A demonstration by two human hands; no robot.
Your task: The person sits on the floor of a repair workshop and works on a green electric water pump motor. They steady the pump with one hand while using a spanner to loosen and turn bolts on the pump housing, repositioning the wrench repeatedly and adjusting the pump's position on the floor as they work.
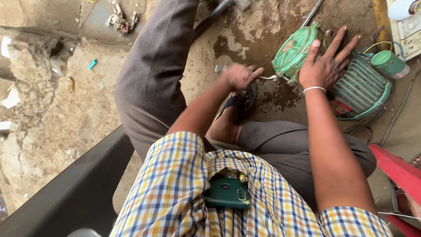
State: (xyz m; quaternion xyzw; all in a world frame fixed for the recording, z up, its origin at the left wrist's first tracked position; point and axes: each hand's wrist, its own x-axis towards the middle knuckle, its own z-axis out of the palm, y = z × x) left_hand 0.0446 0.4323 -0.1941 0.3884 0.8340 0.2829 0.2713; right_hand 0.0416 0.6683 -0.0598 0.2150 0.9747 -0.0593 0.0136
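Green ribbed cast-metal electric motor lies on its side on the stained concrete floor, just beyond the person's sandalled foot. Its round green end cover sits at the motor's left end, tilted and seemingly parted a little from the ribbed body, though the seam is partly hidden. The right hand lies flat on the motor where cover meets body, fingers spread wide and closed on nothing, pressing rather than clasping. The left hand, just left of the cover, is closed in a fist round a slim metal tool whose tip reaches the cover's lower edge; what kind of tool it is cannot be told.

Judging by this, the cover looks loosened but not yet off, so the opening of the motor seems under way with the lifting away left.

A small green cylindrical canister with coloured wires stands just right of the motor. A dark green phone sits in the checked shirt pocket, well short of the motor.
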